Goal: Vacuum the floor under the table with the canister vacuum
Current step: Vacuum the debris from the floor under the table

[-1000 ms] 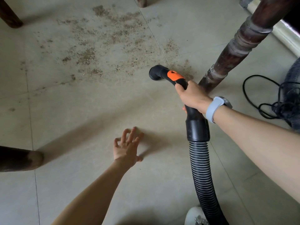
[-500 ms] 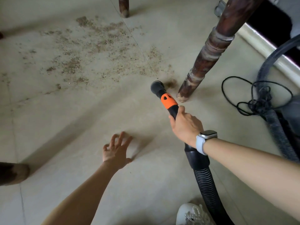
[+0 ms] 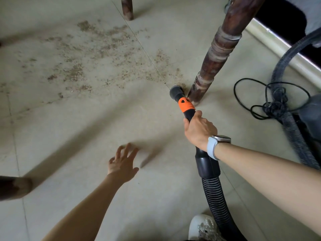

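Nozzle now down at the foot of the table leg, at the near edge of the dirt.

Head view: over the last second the vacuum nozzle has dropped from mid-air to the floor and come in just beside the base of the turned table leg right of centre, where a small clump of brown debris sits against it. The right hand holds the black handle below the orange collar, fingers wrapped round it; the ribbed hose runs down to the lower edge. The left hand hovers low in the lower middle, fingers spread, holding nothing, much as before. The wide scatter of debris across the upper left looks untouched, so I judge the vacuuming barely begun. A tangled power cord lies at the right.
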`<state>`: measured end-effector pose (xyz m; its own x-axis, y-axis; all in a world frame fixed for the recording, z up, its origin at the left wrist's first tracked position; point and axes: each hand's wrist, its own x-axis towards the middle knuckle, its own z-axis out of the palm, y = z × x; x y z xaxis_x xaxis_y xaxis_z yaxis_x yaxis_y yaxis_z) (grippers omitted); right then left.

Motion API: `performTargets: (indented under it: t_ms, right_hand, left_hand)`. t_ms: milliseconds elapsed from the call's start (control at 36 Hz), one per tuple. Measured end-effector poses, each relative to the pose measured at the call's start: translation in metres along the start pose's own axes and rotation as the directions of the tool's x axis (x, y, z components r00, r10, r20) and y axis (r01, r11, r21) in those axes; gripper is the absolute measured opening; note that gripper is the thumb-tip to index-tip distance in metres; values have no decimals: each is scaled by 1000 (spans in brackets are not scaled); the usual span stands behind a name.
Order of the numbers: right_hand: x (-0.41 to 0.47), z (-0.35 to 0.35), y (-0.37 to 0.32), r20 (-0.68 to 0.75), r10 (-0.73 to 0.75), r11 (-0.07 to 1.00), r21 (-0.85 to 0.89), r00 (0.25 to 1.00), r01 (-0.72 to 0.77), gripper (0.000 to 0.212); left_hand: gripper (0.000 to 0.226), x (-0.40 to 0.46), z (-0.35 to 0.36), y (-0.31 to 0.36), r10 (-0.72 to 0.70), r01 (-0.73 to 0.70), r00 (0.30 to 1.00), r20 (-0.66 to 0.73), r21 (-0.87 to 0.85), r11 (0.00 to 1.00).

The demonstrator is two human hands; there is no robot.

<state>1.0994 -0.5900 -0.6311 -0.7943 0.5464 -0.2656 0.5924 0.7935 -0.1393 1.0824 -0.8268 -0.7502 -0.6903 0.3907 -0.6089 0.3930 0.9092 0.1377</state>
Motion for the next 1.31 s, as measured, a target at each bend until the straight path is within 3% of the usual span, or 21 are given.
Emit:
performTargets:
  t_ms: [278, 611, 1306]
  right_hand:
    - [23, -4, -6, -5, 92, 991, 95, 996, -92, 41]
    - [8, 10, -20, 58, 15, 993, 117, 998, -21, 40]
    - [43, 0, -18, -4, 125, 982, 140, 992, -123, 42]
  left_hand:
    - [73, -1, 6, 1, 5, -5, 999, -37, 9, 1000]
    - [73, 0, 14, 1, 5, -2, 995, -102, 32, 999]
    - [78, -1, 13, 3, 2, 0, 995, -97, 19, 1000]
